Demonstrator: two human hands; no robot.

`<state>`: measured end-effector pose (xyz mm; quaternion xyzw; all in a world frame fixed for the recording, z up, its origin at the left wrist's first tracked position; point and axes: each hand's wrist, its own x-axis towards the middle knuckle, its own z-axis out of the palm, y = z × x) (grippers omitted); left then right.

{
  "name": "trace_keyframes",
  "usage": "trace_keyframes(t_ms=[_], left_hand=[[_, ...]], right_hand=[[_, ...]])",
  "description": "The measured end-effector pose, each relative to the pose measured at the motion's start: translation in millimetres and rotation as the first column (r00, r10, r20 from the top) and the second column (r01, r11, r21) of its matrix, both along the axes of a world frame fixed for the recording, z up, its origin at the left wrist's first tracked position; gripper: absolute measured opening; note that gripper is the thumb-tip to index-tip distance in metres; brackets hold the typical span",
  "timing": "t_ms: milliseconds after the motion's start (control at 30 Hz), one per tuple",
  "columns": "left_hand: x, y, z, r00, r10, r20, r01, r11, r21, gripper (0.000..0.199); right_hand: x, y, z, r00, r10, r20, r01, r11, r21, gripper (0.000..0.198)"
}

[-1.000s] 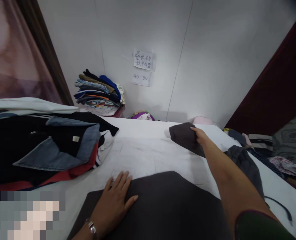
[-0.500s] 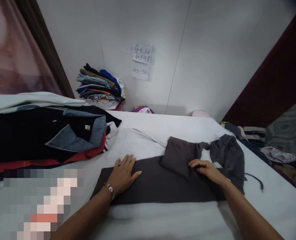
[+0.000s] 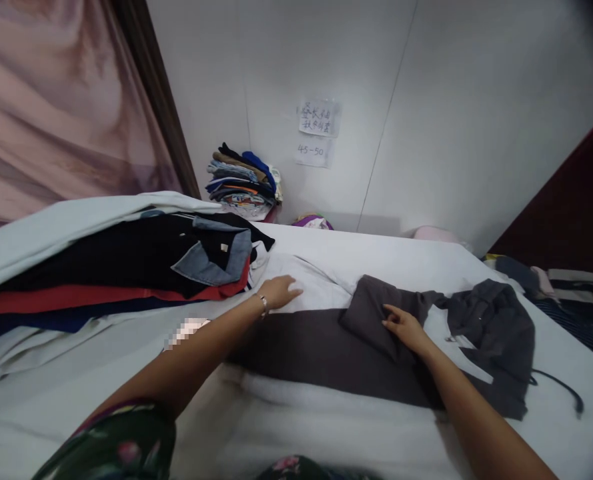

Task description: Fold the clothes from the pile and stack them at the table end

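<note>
A dark grey hooded garment (image 3: 306, 350) lies spread across the white surface, its hood (image 3: 496, 327) and a black drawstring (image 3: 561, 387) to the right. A grey part is folded over its middle, and white fabric (image 3: 321, 283) stretches out beyond its far edge. Over that white fabric is my left hand (image 3: 279, 293), fingers loosely bent and apart, with a bracelet on the wrist. Whether it touches the fabric I cannot tell. My right hand (image 3: 403, 328) rests on the folded grey part with its fingers apart.
Several garments lie piled at left, including a black one with a denim collar (image 3: 211, 260). A stack of folded clothes (image 3: 246, 183) stands against the wall (image 3: 441, 120) below handwritten paper signs (image 3: 319, 120). More clothes (image 3: 576, 287) lie beyond the white surface's (image 3: 376, 250) right edge.
My left hand has lifted off the grey fabric and moved away from me to the white fabric. My right hand stays on the folded part. The view has swung left.
</note>
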<state>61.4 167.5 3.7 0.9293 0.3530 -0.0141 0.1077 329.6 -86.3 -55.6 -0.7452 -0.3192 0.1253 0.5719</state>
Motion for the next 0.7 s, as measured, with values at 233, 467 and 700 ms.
trace_keyframes(t_ms=[233, 467, 700], left_hand=[[56, 70, -11.3, 0.999, 0.052, 0.002, -0.052, 0.990, 0.128, 0.047], [80, 110, -32.9, 0.997, 0.036, -0.070, -0.023, 0.985, 0.170, 0.047], [85, 125, -23.9, 0.983, 0.011, -0.186, 0.035, 0.969, 0.244, 0.037]], right_hand=[[-3, -31, 51, 0.999, 0.044, 0.029, -0.048, 0.989, 0.143, 0.033], [9, -69, 40, 0.903, -0.151, -0.403, 0.290, 0.905, 0.311, 0.053], [-14, -63, 22, 0.764, -0.092, -0.639, 0.127, 0.992, 0.010, 0.061]])
